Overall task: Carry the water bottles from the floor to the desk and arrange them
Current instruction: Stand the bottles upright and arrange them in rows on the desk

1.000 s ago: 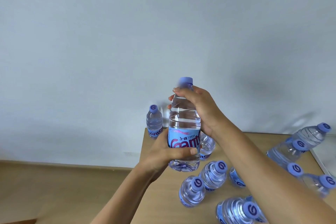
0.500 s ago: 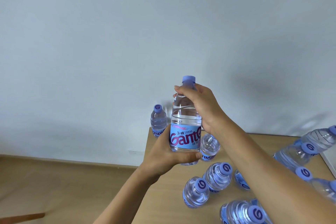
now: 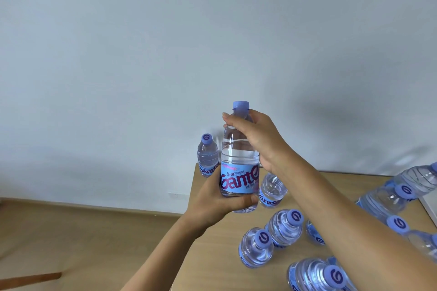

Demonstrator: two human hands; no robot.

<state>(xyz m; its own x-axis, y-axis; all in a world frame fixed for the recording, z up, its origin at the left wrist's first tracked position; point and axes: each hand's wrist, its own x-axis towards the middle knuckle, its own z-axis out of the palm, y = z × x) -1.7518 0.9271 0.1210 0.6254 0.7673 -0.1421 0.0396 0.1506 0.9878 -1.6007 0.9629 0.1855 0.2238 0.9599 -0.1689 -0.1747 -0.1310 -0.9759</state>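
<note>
Held bottle [image 3: 239, 160]: neck covered by the right hand [image 3: 254, 136], base by the left hand [image 3: 214, 205]. Right forearm [image 3: 343, 215] hides part of a label [image 3: 315, 235] behind it. Bottles at right [image 3: 418, 178] and bottom [image 3: 316, 275] are cropped by frame edges. Wooden desk [image 3: 212, 255] is partly cropped.

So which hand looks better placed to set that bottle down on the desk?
Probably the left hand: it wraps the held bottle low, near its base, above the desk. The right hand only grips the neck.
</note>
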